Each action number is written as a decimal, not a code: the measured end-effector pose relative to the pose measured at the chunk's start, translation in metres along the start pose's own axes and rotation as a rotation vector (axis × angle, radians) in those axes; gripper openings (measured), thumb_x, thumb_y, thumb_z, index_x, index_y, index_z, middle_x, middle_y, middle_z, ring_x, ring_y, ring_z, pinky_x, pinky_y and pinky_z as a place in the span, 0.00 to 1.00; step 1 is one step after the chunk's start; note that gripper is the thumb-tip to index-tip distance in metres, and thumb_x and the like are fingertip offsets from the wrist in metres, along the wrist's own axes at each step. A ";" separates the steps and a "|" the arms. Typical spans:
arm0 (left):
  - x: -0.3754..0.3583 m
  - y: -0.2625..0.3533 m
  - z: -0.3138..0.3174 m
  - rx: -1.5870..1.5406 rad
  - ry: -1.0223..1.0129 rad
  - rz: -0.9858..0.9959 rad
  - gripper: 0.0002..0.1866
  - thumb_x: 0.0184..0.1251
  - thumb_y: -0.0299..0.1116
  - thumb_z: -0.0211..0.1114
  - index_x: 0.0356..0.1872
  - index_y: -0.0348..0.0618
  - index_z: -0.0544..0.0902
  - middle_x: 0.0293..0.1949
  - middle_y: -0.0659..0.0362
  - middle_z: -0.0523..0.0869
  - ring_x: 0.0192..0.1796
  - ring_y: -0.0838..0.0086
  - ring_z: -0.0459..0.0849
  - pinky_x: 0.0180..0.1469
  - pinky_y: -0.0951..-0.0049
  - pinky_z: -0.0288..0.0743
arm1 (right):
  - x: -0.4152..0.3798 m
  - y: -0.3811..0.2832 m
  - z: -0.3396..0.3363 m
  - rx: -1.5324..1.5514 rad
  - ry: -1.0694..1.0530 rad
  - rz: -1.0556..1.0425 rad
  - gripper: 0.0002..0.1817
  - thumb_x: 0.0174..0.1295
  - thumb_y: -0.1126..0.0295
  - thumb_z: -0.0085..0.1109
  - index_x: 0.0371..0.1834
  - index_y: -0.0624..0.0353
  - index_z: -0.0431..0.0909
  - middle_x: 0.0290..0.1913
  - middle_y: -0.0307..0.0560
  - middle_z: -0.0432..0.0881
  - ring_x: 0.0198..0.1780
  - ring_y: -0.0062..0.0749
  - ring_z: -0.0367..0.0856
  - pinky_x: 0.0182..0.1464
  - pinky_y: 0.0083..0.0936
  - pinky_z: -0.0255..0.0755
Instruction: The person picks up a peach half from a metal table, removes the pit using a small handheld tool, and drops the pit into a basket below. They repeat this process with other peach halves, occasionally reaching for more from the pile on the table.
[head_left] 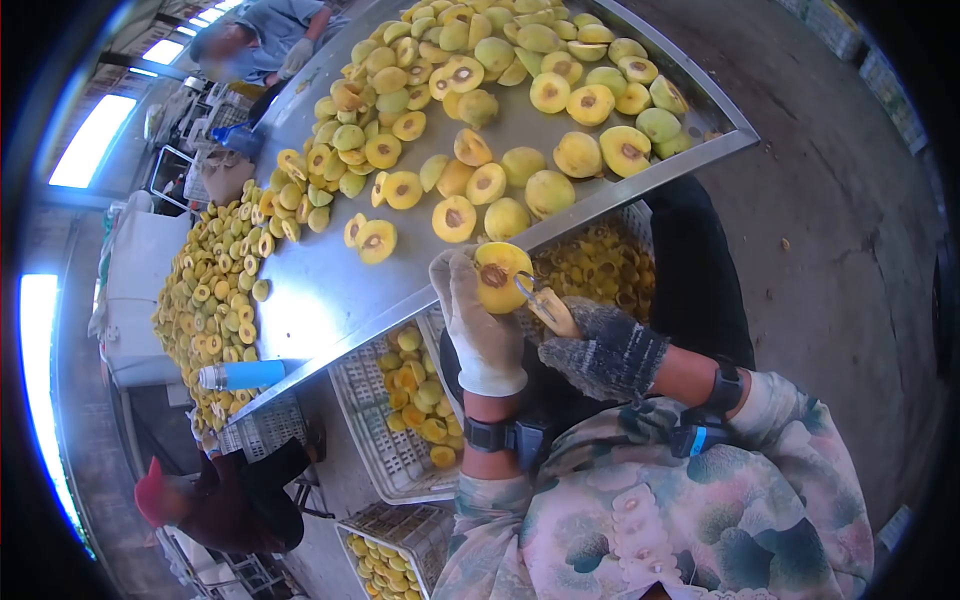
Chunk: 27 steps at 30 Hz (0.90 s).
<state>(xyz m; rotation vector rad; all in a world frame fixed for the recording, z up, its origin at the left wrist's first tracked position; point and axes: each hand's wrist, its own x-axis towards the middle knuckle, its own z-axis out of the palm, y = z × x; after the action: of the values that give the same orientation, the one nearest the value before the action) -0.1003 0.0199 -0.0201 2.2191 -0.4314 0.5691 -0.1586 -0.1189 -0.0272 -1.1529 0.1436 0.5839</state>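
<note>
My left hand [482, 330], in a pale work glove, holds up a yellow peach half [503, 268], its cut face with the brown pit toward me. In my right hand [608, 350], covered by a dark grey knitted glove, is a pitting knife [555, 312] with a wooden handle and a small curved metal end. That metal end meets the edge of the cut face, to the right of the pit. Both hands are just off the near edge of the metal table [300, 315], where many more peach halves [485, 185] lie, some cut side up.
Below the hands sits a container of pit scraps [600, 268]. A white crate [370, 440] with peach pieces stands left of my legs, another crate [415, 535] nearer. A blue thermos [245, 375] rests at the table edge. Two people [240, 500] work along the table's left side.
</note>
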 end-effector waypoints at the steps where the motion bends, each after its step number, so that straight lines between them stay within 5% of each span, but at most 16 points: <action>1: -0.002 0.001 0.000 0.000 -0.003 -0.001 0.14 0.61 0.16 0.51 0.49 0.34 0.71 0.45 0.50 0.70 0.47 0.61 0.74 0.49 0.69 0.72 | 0.000 -0.001 0.000 -0.064 0.007 -0.008 0.14 0.58 0.69 0.61 0.46 0.60 0.73 0.28 0.43 0.77 0.27 0.25 0.74 0.30 0.25 0.70; 7: -0.015 0.005 0.005 0.117 0.009 0.052 0.17 0.62 0.17 0.53 0.53 0.35 0.69 0.44 0.51 0.70 0.45 0.62 0.74 0.48 0.69 0.72 | 0.005 0.018 0.002 -0.195 0.055 -0.242 0.16 0.57 0.68 0.60 0.47 0.62 0.73 0.35 0.51 0.79 0.37 0.36 0.77 0.43 0.30 0.72; 9: -0.018 0.004 0.012 -0.488 0.111 -0.369 0.10 0.71 0.34 0.50 0.43 0.38 0.71 0.39 0.56 0.73 0.44 0.69 0.76 0.47 0.71 0.72 | 0.005 0.022 0.006 -0.235 0.081 -0.302 0.17 0.56 0.68 0.60 0.48 0.62 0.73 0.37 0.53 0.79 0.39 0.39 0.78 0.45 0.31 0.72; 12: -0.016 0.020 0.018 -0.708 0.180 -0.611 0.11 0.73 0.36 0.46 0.44 0.40 0.70 0.38 0.59 0.71 0.44 0.75 0.75 0.47 0.74 0.73 | 0.011 0.036 0.008 -0.122 0.061 -0.338 0.17 0.57 0.69 0.59 0.49 0.63 0.73 0.41 0.56 0.79 0.43 0.44 0.77 0.49 0.33 0.70; 15: -0.018 0.031 0.014 -0.689 0.125 -0.542 0.08 0.74 0.36 0.47 0.44 0.43 0.68 0.40 0.60 0.69 0.42 0.76 0.70 0.50 0.76 0.66 | 0.007 0.030 0.008 -0.251 0.052 -0.518 0.16 0.59 0.69 0.59 0.49 0.62 0.73 0.39 0.51 0.80 0.41 0.39 0.78 0.45 0.30 0.72; 16: -0.021 0.030 0.013 -0.686 0.123 -0.542 0.08 0.74 0.36 0.47 0.44 0.43 0.68 0.40 0.60 0.69 0.42 0.76 0.70 0.50 0.76 0.66 | -0.003 0.014 0.007 -0.016 -0.048 -0.260 0.16 0.59 0.69 0.58 0.50 0.61 0.73 0.38 0.48 0.80 0.40 0.35 0.79 0.43 0.28 0.73; 17: -0.023 0.030 0.012 -0.387 0.125 -0.327 0.09 0.74 0.37 0.47 0.45 0.43 0.68 0.39 0.59 0.71 0.42 0.74 0.72 0.49 0.74 0.69 | -0.008 0.003 0.006 0.216 -0.147 -0.001 0.16 0.60 0.70 0.58 0.51 0.59 0.73 0.36 0.44 0.80 0.39 0.30 0.79 0.40 0.25 0.73; 18: -0.024 0.031 0.012 -0.091 0.123 -0.109 0.10 0.74 0.39 0.47 0.45 0.43 0.67 0.38 0.57 0.73 0.41 0.72 0.74 0.47 0.73 0.71 | -0.009 0.002 0.002 0.218 -0.146 -0.005 0.16 0.60 0.70 0.58 0.51 0.59 0.73 0.36 0.44 0.80 0.39 0.30 0.79 0.40 0.25 0.73; 19: -0.024 0.031 0.009 -0.094 0.120 -0.108 0.10 0.74 0.39 0.47 0.45 0.43 0.67 0.38 0.57 0.73 0.41 0.72 0.74 0.47 0.73 0.71 | -0.011 0.003 -0.003 0.311 -0.227 0.058 0.15 0.61 0.70 0.58 0.51 0.58 0.73 0.36 0.41 0.79 0.38 0.25 0.79 0.37 0.22 0.73; 21: -0.017 0.035 -0.003 -1.181 -0.134 -0.618 0.20 0.73 0.47 0.45 0.45 0.38 0.72 0.43 0.44 0.79 0.37 0.59 0.81 0.42 0.67 0.77 | -0.012 0.002 -0.008 0.400 -0.309 0.123 0.15 0.62 0.71 0.57 0.52 0.56 0.73 0.35 0.39 0.79 0.37 0.20 0.78 0.34 0.19 0.73; 23: -0.007 0.031 -0.002 -1.256 -0.095 -0.730 0.25 0.73 0.53 0.42 0.44 0.38 0.72 0.37 0.45 0.80 0.32 0.60 0.81 0.36 0.65 0.78 | -0.012 0.002 -0.008 0.438 -0.294 0.075 0.10 0.64 0.69 0.58 0.47 0.55 0.74 0.27 0.33 0.77 0.25 0.15 0.76 0.22 0.10 0.68; 27: 0.006 0.025 -0.004 -1.209 -0.276 -0.772 0.25 0.73 0.53 0.41 0.42 0.39 0.73 0.37 0.46 0.80 0.29 0.63 0.81 0.30 0.69 0.76 | 0.000 0.024 -0.013 0.376 -0.331 0.151 0.12 0.66 0.66 0.54 0.50 0.57 0.74 0.33 0.37 0.80 0.31 0.19 0.79 0.28 0.13 0.72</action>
<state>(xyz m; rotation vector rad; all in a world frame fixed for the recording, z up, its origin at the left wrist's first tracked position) -0.1085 0.0070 0.0005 1.1063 0.0176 -0.3735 -0.1678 -0.1240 -0.0525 -0.6742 0.0523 0.8342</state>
